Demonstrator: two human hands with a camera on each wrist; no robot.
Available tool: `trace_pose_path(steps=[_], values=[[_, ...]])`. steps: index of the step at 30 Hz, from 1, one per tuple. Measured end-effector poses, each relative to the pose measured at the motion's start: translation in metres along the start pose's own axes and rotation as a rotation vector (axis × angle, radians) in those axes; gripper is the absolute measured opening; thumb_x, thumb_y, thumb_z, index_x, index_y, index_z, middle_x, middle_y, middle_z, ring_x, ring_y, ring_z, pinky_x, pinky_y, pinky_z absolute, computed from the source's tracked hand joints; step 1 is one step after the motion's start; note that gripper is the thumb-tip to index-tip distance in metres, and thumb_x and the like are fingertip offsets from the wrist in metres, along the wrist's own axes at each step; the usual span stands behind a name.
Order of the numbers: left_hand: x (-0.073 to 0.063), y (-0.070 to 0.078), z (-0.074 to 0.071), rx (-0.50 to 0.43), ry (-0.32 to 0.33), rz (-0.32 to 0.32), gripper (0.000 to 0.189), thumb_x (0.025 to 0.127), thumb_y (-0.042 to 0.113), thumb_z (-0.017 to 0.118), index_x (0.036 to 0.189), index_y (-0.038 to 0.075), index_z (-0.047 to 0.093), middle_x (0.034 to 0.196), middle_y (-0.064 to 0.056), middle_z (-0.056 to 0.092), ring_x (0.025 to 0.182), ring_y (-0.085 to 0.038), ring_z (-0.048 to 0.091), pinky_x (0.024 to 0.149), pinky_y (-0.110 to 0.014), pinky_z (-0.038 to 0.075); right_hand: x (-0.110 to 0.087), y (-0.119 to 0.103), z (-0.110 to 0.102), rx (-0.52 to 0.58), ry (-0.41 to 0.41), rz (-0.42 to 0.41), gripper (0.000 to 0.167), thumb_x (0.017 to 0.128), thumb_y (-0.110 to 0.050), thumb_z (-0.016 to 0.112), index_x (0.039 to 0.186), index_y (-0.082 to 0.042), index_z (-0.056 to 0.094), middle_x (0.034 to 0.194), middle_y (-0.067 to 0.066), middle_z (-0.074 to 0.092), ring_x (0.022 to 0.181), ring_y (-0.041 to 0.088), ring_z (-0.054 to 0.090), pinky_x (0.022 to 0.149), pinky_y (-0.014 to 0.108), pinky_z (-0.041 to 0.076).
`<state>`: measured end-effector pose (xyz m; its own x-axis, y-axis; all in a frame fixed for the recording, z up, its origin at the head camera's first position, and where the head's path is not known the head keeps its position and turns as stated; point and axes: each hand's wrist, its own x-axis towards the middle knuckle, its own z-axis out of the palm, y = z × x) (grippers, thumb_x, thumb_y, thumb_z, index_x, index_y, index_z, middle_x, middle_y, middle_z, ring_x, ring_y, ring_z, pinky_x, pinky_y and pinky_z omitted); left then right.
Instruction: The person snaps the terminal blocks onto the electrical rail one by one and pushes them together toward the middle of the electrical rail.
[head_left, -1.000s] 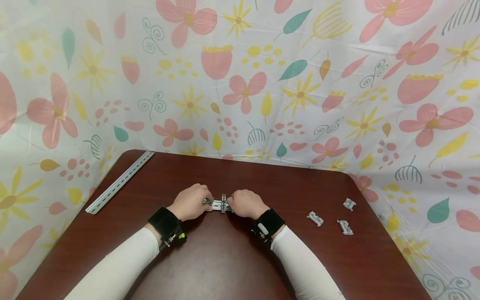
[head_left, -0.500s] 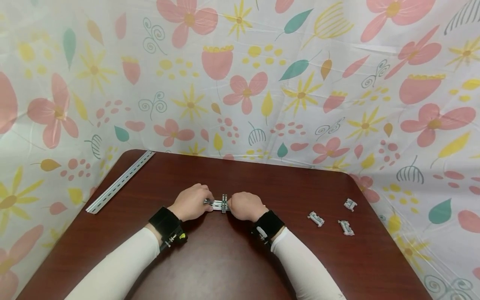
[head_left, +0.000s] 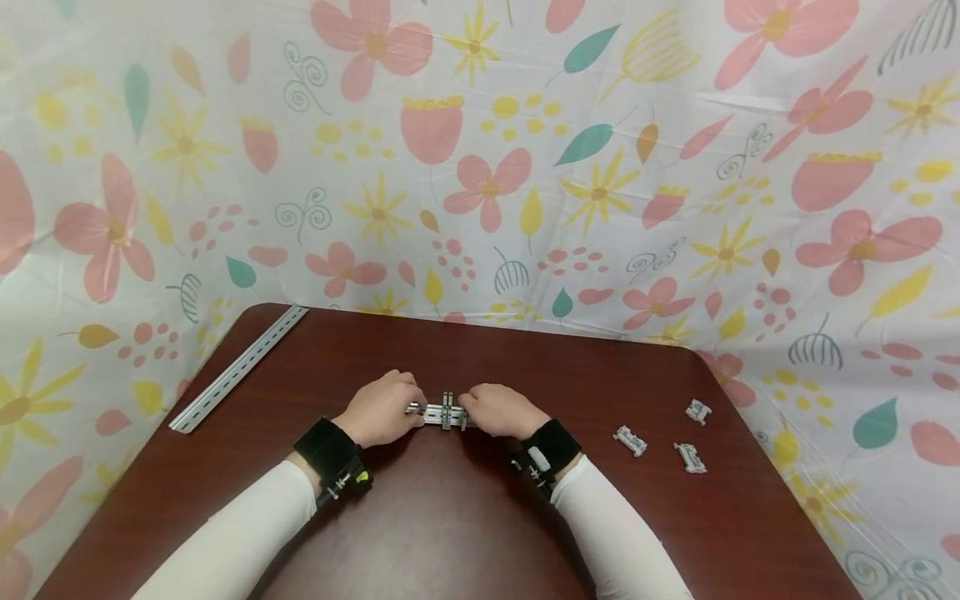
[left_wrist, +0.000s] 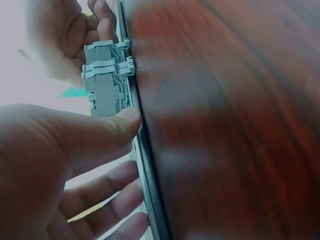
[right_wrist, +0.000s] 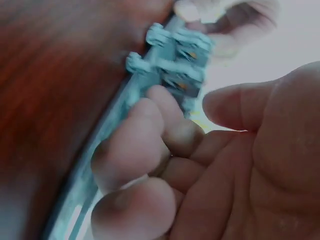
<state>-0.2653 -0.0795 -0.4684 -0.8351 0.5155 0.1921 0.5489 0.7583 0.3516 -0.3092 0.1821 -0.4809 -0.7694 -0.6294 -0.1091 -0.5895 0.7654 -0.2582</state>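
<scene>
A short slotted metal DIN rail [head_left: 432, 414] lies across the middle of the table, its left part gripped by my left hand [head_left: 381, 410]. In the left wrist view, the left thumb [left_wrist: 107, 125] presses along the rail's edge beside grey terminal blocks [left_wrist: 104, 92] clipped on it. At the rail's right end, another terminal block [head_left: 463, 418] shows just beside my right hand [head_left: 504, 409]. The right wrist view has the right fingers [right_wrist: 132, 145] loosely bent over the rail, tips right at the terminal blocks [right_wrist: 180, 77], with the thumb [right_wrist: 235, 106] apart from them.
Three loose terminal blocks [head_left: 630, 441] lie on the right side of the dark wooden table [head_left: 450, 533]. A long slotted rail [head_left: 238, 368] rests along the table's left edge. A flower-patterned curtain [head_left: 480, 208] hangs behind and beside the table.
My right hand has drawn slightly to the right along the rail, bringing the block at the right end into sight. The left hand keeps its hold on the rail.
</scene>
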Motion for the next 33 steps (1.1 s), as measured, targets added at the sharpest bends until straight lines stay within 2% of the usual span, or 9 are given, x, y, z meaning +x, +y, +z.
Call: trace_pose_path(steps=[3,4,7,9,10,16,18,29,33], values=[[0.001,0.003,0.001,-0.022,0.015,-0.002,0.015,0.096,0.023,0.089,0.109,0.015,0.087,0.105,0.001,0.067,0.101,-0.021,0.058,0.081,-0.039,0.056,-0.005,0.002,-0.005,-0.006,-0.025,-0.039,0.022,0.113,-0.008,0.056,0.094,-0.014,0.063,0.088,0.001,0.060,0.068,0.014,0.059,0.068,0.033,0.052],[0.002,0.004,0.002,-0.033,0.020,-0.003,0.015,0.096,0.024,0.089,0.108,0.016,0.086,0.104,0.002,0.067,0.100,-0.020,0.057,0.079,-0.039,0.055,-0.007,0.001,-0.008,0.041,-0.032,-0.007,0.023,0.114,-0.010,0.054,0.093,-0.015,0.064,0.085,0.000,0.060,0.065,0.012,0.058,0.066,0.031,0.050],[0.004,0.007,0.006,-0.053,0.030,0.008,0.015,0.096,0.027,0.090,0.106,0.017,0.085,0.099,0.003,0.067,0.093,-0.016,0.057,0.075,-0.036,0.053,-0.019,-0.028,-0.031,0.194,-0.085,0.135,0.025,0.114,-0.010,0.054,0.093,-0.010,0.068,0.079,0.002,0.062,0.060,0.016,0.059,0.063,0.032,0.051],[0.004,0.010,0.008,-0.064,0.023,0.012,0.015,0.096,0.029,0.090,0.104,0.017,0.085,0.096,0.003,0.067,0.089,-0.015,0.057,0.072,-0.035,0.051,-0.018,-0.024,-0.030,0.240,-0.077,0.146,0.023,0.111,-0.011,0.057,0.092,-0.009,0.070,0.076,0.001,0.062,0.060,0.015,0.056,0.062,0.031,0.048],[0.004,0.010,0.009,-0.067,0.017,0.015,0.016,0.096,0.029,0.090,0.104,0.017,0.084,0.096,0.003,0.067,0.087,-0.014,0.057,0.072,-0.035,0.051,-0.013,-0.013,-0.020,0.264,-0.056,0.144,0.023,0.111,-0.015,0.057,0.093,-0.010,0.071,0.075,0.000,0.061,0.060,0.015,0.055,0.062,0.031,0.047],[0.003,0.012,0.012,-0.071,-0.032,0.050,0.016,0.099,0.028,0.087,0.109,0.016,0.084,0.098,0.002,0.065,0.088,-0.015,0.057,0.075,-0.035,0.051,0.005,0.022,0.009,0.235,-0.041,0.101,0.020,0.106,-0.019,0.061,0.090,-0.016,0.071,0.076,-0.002,0.060,0.063,0.017,0.054,0.061,0.033,0.047],[0.002,0.012,0.012,-0.063,-0.039,0.069,0.016,0.100,0.026,0.086,0.112,0.016,0.085,0.100,0.002,0.065,0.091,-0.016,0.058,0.077,-0.035,0.051,0.008,0.020,0.009,0.258,-0.050,0.125,0.018,0.104,-0.017,0.062,0.089,-0.016,0.072,0.075,-0.002,0.062,0.063,0.017,0.056,0.061,0.034,0.048],[0.001,0.012,0.012,-0.051,-0.054,0.105,0.018,0.102,0.022,0.084,0.118,0.014,0.085,0.102,0.000,0.063,0.098,-0.020,0.060,0.081,-0.036,0.053,0.012,0.020,0.020,0.239,0.043,0.043,0.018,0.104,-0.019,0.062,0.088,-0.019,0.070,0.075,-0.006,0.061,0.063,0.013,0.055,0.060,0.031,0.047],[0.001,0.011,0.012,-0.050,-0.054,0.110,0.016,0.101,0.021,0.085,0.116,0.014,0.085,0.102,-0.001,0.063,0.097,-0.020,0.059,0.080,-0.037,0.052,0.008,0.009,0.014,0.245,0.047,0.044,0.018,0.106,-0.018,0.063,0.089,-0.018,0.071,0.076,-0.005,0.061,0.065,0.015,0.056,0.062,0.032,0.048]])
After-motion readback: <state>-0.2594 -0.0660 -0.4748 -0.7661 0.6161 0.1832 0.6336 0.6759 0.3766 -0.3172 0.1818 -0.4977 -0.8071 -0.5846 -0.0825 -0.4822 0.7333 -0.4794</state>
